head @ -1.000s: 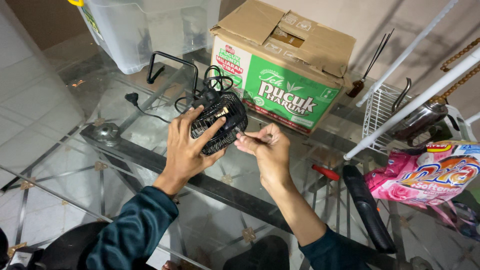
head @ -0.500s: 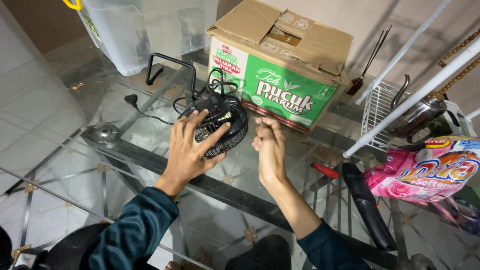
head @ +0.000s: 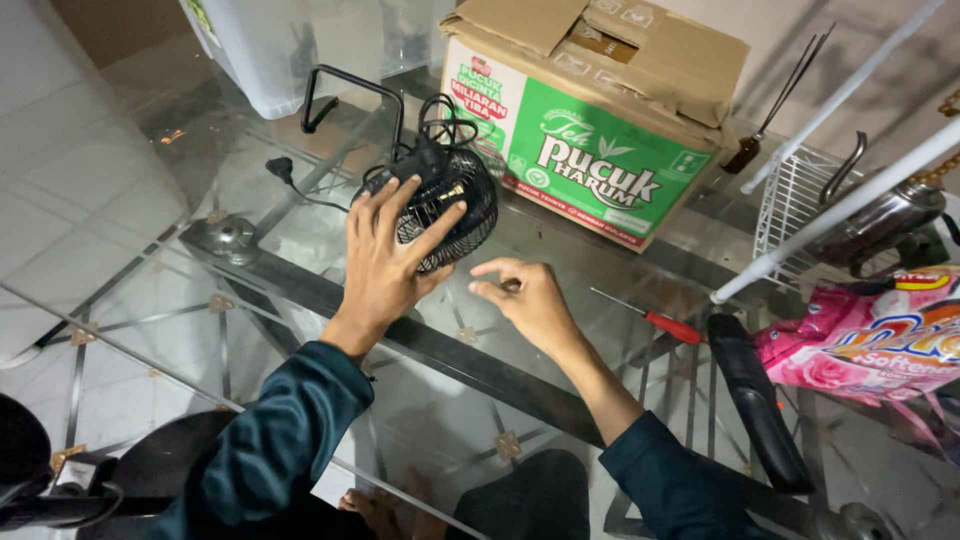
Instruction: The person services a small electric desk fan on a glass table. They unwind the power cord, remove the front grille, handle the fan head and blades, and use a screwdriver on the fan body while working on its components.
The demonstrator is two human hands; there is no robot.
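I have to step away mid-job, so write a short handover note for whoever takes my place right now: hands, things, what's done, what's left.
Left hand: spread over the small black fan, holding it on the glass table.
Right hand: off the fan, fingertips pinched together, maybe on a small part too tiny to make out.
Red-handled screwdriver lies on the glass to the right, untouched. The fan's cord and plug trail left, plugged into nothing in view. Cardboard box stands behind the fan.
Done: the grille appears in place; I cannot tell whether any screw is out.
Left: probably check what the right hand holds, then use the screwdriver.
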